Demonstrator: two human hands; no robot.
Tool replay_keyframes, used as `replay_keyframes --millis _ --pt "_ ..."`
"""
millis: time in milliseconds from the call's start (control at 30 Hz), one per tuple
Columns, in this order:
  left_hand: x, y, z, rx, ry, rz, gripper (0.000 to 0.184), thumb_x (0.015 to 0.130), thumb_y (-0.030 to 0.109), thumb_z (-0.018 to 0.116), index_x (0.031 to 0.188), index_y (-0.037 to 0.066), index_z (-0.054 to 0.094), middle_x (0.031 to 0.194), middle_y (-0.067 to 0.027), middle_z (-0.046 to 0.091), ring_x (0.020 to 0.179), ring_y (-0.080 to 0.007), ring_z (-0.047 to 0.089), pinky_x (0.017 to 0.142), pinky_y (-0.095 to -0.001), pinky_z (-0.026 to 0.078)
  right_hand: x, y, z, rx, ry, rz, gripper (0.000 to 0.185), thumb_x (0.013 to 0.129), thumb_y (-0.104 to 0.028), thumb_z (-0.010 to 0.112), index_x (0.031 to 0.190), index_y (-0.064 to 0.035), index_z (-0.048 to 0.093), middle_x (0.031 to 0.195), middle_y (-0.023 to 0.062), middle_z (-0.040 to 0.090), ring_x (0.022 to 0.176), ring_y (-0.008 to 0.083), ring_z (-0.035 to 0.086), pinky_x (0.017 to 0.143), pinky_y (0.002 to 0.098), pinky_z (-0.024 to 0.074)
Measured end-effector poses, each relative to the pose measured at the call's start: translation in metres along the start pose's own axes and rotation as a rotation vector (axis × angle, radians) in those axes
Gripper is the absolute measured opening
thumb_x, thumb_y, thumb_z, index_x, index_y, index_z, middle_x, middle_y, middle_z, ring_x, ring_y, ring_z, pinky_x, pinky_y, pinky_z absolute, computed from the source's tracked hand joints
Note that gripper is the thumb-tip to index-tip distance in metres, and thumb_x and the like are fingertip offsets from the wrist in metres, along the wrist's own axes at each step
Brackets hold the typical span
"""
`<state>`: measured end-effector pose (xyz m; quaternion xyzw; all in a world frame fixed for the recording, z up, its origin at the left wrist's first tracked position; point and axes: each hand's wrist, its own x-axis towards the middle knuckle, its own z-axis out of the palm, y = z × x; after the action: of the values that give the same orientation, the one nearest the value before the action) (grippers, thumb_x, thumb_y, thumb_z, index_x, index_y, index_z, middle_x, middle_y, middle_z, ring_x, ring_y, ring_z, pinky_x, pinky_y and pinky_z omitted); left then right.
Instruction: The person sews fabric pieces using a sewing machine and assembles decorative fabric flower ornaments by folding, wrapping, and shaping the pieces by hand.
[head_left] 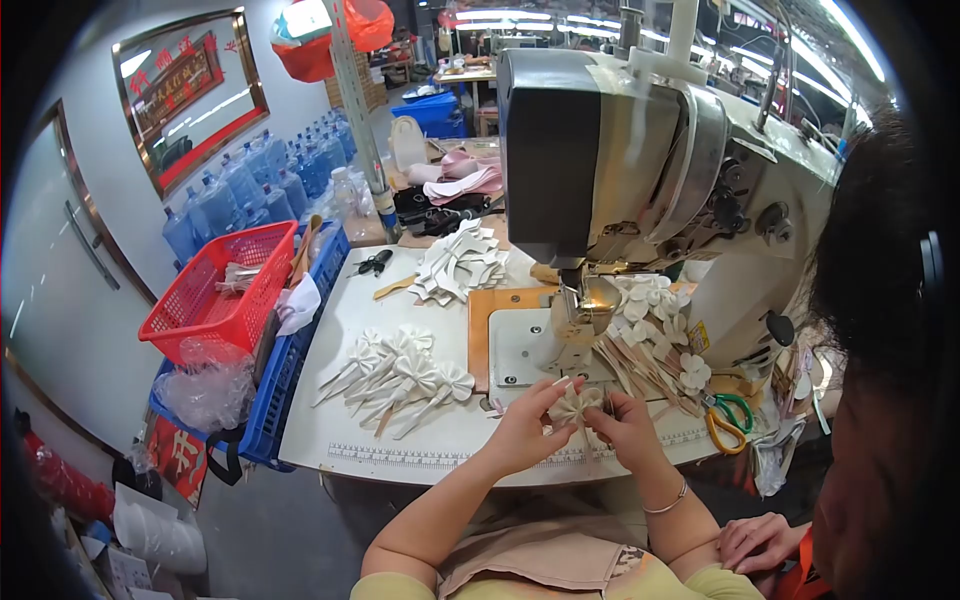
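Note:
A pale fabric flower [575, 405] is held between both hands just in front of the sewing machine [580, 150]. My left hand [527, 428] has its fingers closed on the flower's left side. My right hand [627, 430], with a bracelet at the wrist, pinches its right edge. Finished-looking white flowers with strips [405, 372] lie in a pile on the white table [330, 420] to the left. More flowers and strips [655, 350] are heaped right of the needle area. Scissors with green and orange handles [728, 422] rest at the right.
White cut pieces [460, 262] and a small black tool [375, 262] lie at the back left. A red basket [225, 290] stands on a blue crate [270, 390]. Another person's hand [762, 543] rests by my right elbow. A ruler strip [400, 458] runs along the table's front.

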<state>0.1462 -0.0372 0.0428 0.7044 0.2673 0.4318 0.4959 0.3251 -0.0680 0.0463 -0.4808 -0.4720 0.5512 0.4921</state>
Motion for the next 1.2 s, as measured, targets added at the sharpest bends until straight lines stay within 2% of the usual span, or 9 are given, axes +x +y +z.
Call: replay_keyframes --millis 67,200,500,567,767,867,933,1033,1200 --pt "0.002 0.008 -0.001 0.097 -0.022 -0.028 0.054 0.078 -0.002 0.062 0.129 0.01 0.048 0.107 -0.0057 0.049 0.09 -0.0123 0.053 0.071 -0.0229 0.048 0.002 0.005 -0.001 0.045 0.029 0.022 0.009 0.082 -0.012 0.066 0.088 -0.0047 0.063 0.067 -0.0059 0.056 0.057 0.0019 0.044 0.052 0.0186 0.034" --pt "0.004 0.0 0.004 0.125 0.021 0.033 0.051 0.08 -0.002 0.06 0.129 0.01 0.05 0.103 -0.0046 0.05 0.084 -0.0094 0.053 0.067 -0.0214 0.046 0.004 0.008 0.005 0.133 0.089 0.01 0.007 0.083 -0.012 0.065 0.082 -0.006 0.061 0.064 -0.005 0.053 0.05 0.0022 0.04 0.045 0.0182 0.0292" --pt "0.001 -0.003 0.005 0.216 0.028 0.064 0.046 0.081 -0.004 0.057 0.125 0.011 0.054 0.102 -0.0065 0.054 0.077 -0.0114 0.057 0.064 -0.0212 0.046 0.008 0.003 0.001 0.157 0.04 0.028 0.012 0.083 -0.015 0.066 0.083 -0.0068 0.058 0.07 -0.0027 0.056 0.055 0.0026 0.044 0.047 0.0175 0.0334" --pt "0.0 -0.005 0.01 0.118 0.133 0.115 0.051 0.078 -0.006 0.057 0.124 0.014 0.054 0.108 -0.0138 0.055 0.078 -0.0225 0.059 0.065 -0.0272 0.047 0.008 0.004 0.005 0.245 0.066 0.058 0.011 0.083 -0.015 0.066 0.082 -0.0077 0.058 0.07 -0.0025 0.057 0.055 0.0029 0.045 0.047 0.0175 0.0337" --pt "-0.001 -0.007 0.022 0.143 0.215 0.232 0.038 0.077 0.0 0.063 0.114 0.01 0.062 0.12 -0.0202 0.051 0.094 -0.0286 0.059 0.083 -0.0319 0.047 0.007 0.0 0.019 0.414 0.209 0.087 0.016 0.083 -0.018 0.068 0.084 -0.0078 0.056 0.068 -0.0012 0.056 0.053 0.0044 0.046 0.047 0.0173 0.0337" --pt "-0.004 -0.016 0.025 -0.139 0.235 0.179 0.033 0.084 0.005 0.062 0.117 0.005 0.06 0.125 -0.0156 0.048 0.098 -0.0211 0.058 0.083 -0.03 0.046 0.006 0.001 0.02 0.395 0.179 0.034 0.019 0.081 -0.019 0.07 0.084 -0.0075 0.055 0.071 -0.0002 0.056 0.054 0.0049 0.046 0.047 0.0174 0.0335" --pt "-0.006 -0.019 0.028 -0.12 0.216 0.104 0.039 0.085 0.003 0.061 0.124 0.004 0.054 0.12 -0.0122 0.05 0.099 -0.0168 0.057 0.082 -0.026 0.047 0.003 -0.001 0.026 0.484 0.2 0.057 0.02 0.08 -0.019 0.071 0.083 -0.008 0.055 0.073 -0.0002 0.057 0.058 0.0051 0.048 0.047 0.0173 0.0332" --pt "-0.003 -0.004 0.036 -0.462 0.421 0.016 0.056 0.082 -0.001 0.063 0.133 0.001 0.04 0.107 -0.0097 0.059 0.09 -0.0143 0.061 0.078 -0.0233 0.049 0.002 0.002 0.022 0.569 0.109 0.121 0.014 0.081 -0.017 0.069 0.084 -0.0118 0.056 0.075 -0.0022 0.058 0.067 0.0077 0.052 0.051 0.0211 0.0358" --pt "-0.004 -0.003 0.03 -0.436 0.418 -0.156 0.045 0.082 0.0 0.064 0.123 -0.002 0.046 0.1 -0.009 0.062 0.085 -0.0136 0.063 0.075 -0.0233 0.05 0.001 0.002 0.017 0.667 -0.001 0.217 0.01 0.084 -0.021 0.065 0.083 -0.0129 0.059 0.076 -0.0035 0.058 0.07 0.0094 0.053 0.052 0.0222 0.034"
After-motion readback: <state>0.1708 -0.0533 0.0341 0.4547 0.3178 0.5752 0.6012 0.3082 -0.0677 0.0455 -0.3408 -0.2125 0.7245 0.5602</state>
